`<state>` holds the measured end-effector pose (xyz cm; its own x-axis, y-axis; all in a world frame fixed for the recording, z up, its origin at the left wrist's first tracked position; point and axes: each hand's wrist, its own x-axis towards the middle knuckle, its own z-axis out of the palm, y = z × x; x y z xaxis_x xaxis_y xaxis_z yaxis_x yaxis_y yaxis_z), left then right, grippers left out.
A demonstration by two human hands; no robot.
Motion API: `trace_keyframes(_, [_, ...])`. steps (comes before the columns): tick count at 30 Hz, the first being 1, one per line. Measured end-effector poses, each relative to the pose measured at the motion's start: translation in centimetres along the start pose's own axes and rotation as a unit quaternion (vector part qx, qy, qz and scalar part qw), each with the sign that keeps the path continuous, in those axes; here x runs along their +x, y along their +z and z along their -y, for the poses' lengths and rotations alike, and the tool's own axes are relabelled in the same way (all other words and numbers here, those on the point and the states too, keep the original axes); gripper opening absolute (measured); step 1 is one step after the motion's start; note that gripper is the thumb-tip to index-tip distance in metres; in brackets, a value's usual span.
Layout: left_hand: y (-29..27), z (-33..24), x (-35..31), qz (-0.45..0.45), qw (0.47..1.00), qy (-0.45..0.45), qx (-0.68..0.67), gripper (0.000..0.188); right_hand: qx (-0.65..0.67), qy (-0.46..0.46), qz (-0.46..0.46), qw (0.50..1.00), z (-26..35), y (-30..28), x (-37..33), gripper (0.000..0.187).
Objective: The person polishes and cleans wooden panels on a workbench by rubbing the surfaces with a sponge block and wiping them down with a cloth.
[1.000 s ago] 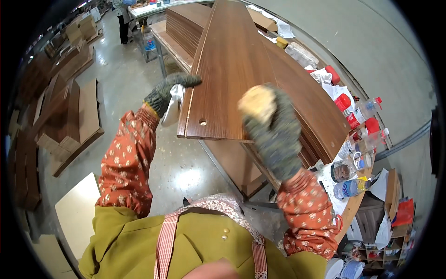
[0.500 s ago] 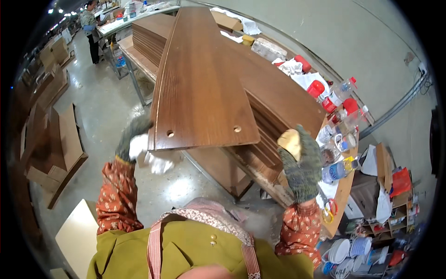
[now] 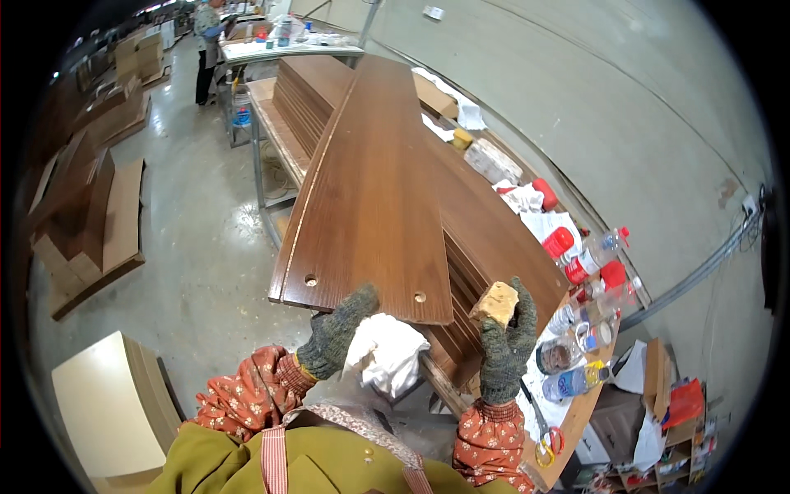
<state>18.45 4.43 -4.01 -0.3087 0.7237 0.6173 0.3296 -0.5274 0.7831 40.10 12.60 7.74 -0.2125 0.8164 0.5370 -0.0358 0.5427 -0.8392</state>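
A long brown wooden panel (image 3: 370, 181) lies askew over a stack of similar brown panels (image 3: 485, 198), its near end toward me with a round hole close to each corner. My left hand (image 3: 337, 331), in a dark knit glove, is at that near edge, fingers curled over it. A bunched white cloth (image 3: 385, 354) hangs from this hand below the edge; its grip is partly hidden. To the right of the panel, my gloved right hand (image 3: 508, 346) holds up a tan, sponge-like block (image 3: 497, 303) between thumb and fingers.
Several plastic bottles (image 3: 576, 380), scissors (image 3: 546, 440) and white cloths line the bench's right side by the wall. Cardboard and panels (image 3: 99, 230) lie on the floor at left, with a cream panel stack (image 3: 115, 403) nearer. A person (image 3: 206, 49) stands far left.
My left hand has moved from the panel's left side to its near edge, bringing the white cloth rightward. The right hand still holds the tan block. The view has shifted.
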Motion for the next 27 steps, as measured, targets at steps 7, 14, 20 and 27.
trace_keyframes(7, [-13.6,4.0,-4.6,-0.064,0.991,-0.055,0.099,0.031,0.060,-0.038,0.093,0.993,-0.4,6.5,1.8,0.061])
trace_keyframes(14, [-27.3,2.9,-4.6,0.076,0.796,-0.248,-0.547,0.034,0.139,-0.030,0.207,0.968,0.0,18.1,4.1,0.060])
trace_keyframes(20, [-33.4,4.6,-2.5,0.351,0.639,-0.319,-0.606,0.047,0.047,-0.149,0.310,0.938,0.9,30.0,8.5,0.064])
trace_keyframes(27, [-37.3,-1.4,4.7,-0.272,0.931,-0.132,-0.205,0.050,-0.158,-0.291,0.331,0.884,-0.6,39.8,19.7,0.066])
